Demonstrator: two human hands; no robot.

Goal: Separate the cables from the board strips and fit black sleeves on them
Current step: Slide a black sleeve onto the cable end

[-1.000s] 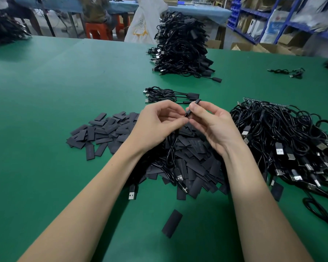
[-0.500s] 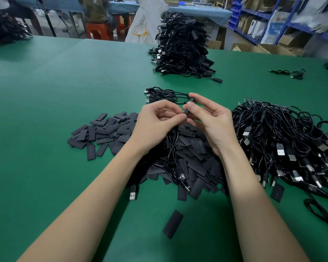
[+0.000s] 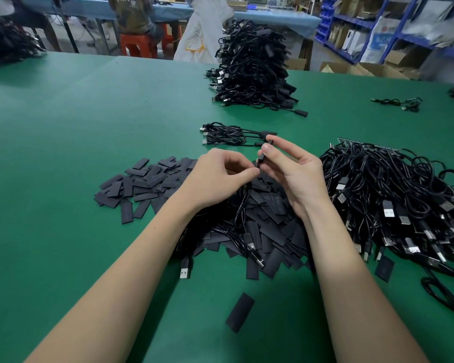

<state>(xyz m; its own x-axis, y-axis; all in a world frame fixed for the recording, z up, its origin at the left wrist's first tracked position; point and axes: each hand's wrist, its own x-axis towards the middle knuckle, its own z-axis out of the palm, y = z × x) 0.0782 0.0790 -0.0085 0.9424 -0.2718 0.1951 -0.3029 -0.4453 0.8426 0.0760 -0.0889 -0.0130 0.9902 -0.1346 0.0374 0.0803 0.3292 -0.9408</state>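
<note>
My left hand (image 3: 222, 176) pinches a thin black cable (image 3: 243, 203) just below its end, over the middle of the green table. My right hand (image 3: 291, 169) pinches a black sleeve (image 3: 263, 154) between thumb and forefinger and holds it upright on that cable end; its other fingers are spread. The cable hangs down into a heap of flat black sleeves (image 3: 268, 226), and its USB plug (image 3: 186, 269) lies near my left forearm. A tangle of cables on a board strip (image 3: 393, 195) lies at the right.
A few sleeved cables (image 3: 226, 133) lie behind my hands. A tall stack of finished cables (image 3: 252, 66) stands further back. One loose sleeve (image 3: 239, 311) lies near the front. A single cable (image 3: 399, 102) rests at the far right. Shelves and a person on a stool stand beyond the table.
My right hand has turned and raised the sleeve more upright while its free fingers opened out. My left hand has stayed on the cable end.
</note>
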